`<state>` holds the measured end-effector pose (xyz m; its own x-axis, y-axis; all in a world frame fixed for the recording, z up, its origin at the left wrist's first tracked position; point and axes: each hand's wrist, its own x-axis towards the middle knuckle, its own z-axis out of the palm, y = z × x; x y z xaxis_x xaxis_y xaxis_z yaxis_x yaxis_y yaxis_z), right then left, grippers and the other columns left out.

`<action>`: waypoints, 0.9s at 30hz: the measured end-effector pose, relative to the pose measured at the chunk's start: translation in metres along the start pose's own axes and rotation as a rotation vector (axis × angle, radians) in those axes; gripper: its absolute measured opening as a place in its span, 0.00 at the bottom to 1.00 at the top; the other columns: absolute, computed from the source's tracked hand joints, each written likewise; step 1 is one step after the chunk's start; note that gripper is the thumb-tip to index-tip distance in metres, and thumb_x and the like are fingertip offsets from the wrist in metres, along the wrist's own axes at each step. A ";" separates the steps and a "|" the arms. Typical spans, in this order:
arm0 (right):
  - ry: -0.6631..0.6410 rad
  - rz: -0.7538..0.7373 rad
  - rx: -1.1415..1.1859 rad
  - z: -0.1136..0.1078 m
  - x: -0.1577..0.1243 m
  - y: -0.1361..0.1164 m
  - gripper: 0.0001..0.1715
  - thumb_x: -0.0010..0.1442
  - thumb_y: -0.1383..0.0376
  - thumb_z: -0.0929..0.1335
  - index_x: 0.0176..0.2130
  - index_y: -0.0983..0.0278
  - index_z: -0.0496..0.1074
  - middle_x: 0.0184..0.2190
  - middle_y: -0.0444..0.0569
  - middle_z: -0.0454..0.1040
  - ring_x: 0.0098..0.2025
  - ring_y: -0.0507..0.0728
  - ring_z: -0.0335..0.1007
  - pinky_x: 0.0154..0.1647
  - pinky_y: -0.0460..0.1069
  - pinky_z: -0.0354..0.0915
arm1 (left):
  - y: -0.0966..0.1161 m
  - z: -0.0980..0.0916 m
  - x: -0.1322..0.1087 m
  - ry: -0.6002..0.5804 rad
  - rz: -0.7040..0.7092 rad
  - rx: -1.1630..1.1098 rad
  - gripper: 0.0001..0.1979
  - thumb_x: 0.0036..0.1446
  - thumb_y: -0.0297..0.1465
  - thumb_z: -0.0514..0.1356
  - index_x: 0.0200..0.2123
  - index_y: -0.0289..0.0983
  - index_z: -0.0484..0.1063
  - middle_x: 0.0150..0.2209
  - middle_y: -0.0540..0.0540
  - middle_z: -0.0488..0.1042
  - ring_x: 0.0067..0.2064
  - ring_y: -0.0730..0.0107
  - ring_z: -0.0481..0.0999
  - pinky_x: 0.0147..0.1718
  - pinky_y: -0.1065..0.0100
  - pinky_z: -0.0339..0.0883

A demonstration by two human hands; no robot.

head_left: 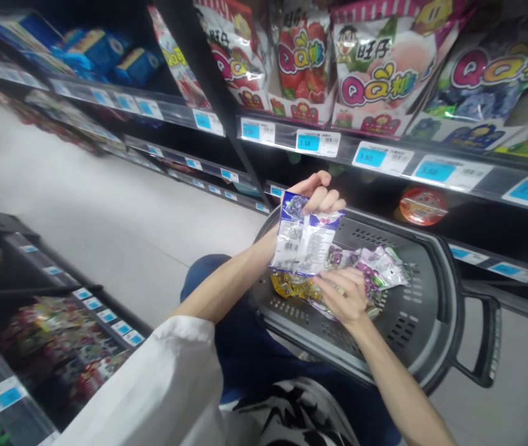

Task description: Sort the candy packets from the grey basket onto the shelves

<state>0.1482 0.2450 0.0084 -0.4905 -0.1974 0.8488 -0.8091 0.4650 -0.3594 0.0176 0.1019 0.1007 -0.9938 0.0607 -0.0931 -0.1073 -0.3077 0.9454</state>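
Note:
A small blue-and-white candy packet [307, 238] is held up over the basket, its printed back with a barcode towards me. My left hand [320, 195] grips its top edge with curled fingers. At the packet's bottom edge, my right hand [345, 291] pinches it between thumb and fingers. Below, the dark grey basket [424, 303] holds several packets: purple-and-white ones [382, 267] to the right and yellow ones [292, 286] to the left, partly hidden by the held packet and my right hand.
A shelf of large candy bags [375, 68] with price tags [382, 158] runs above the basket. A round red-lidded cup [423, 205] sits on a lower shelf. The basket's handle [489, 341] sticks out right. Bins of wrapped sweets [54, 334] stand at the lower left.

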 end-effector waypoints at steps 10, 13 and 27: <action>-0.019 0.032 0.023 0.002 0.002 -0.001 0.32 0.58 0.74 0.74 0.57 0.52 0.74 0.41 0.46 0.81 0.43 0.56 0.74 0.43 0.52 0.71 | -0.001 -0.003 0.001 -0.062 -0.016 0.008 0.19 0.69 0.49 0.46 0.38 0.43 0.67 0.13 0.53 0.52 0.22 0.69 0.60 0.33 0.61 0.64; -0.023 0.032 0.037 0.002 0.007 -0.002 0.32 0.58 0.75 0.74 0.58 0.52 0.73 0.41 0.46 0.81 0.42 0.56 0.74 0.42 0.52 0.71 | -0.002 -0.004 0.003 -0.071 -0.018 0.007 0.18 0.68 0.48 0.46 0.38 0.43 0.67 0.14 0.53 0.52 0.23 0.68 0.60 0.34 0.61 0.63; -0.042 0.060 0.037 0.003 0.001 0.000 0.27 0.58 0.76 0.74 0.53 0.54 0.75 0.40 0.47 0.81 0.41 0.56 0.76 0.41 0.53 0.73 | -0.005 -0.004 0.002 -0.067 0.019 -0.043 0.16 0.69 0.45 0.48 0.39 0.43 0.68 0.14 0.52 0.54 0.23 0.69 0.62 0.34 0.62 0.63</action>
<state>0.1465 0.2426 0.0085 -0.5511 -0.2067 0.8085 -0.7888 0.4450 -0.4239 0.0161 0.0999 0.0941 -0.9917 0.1173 -0.0527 -0.0909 -0.3497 0.9324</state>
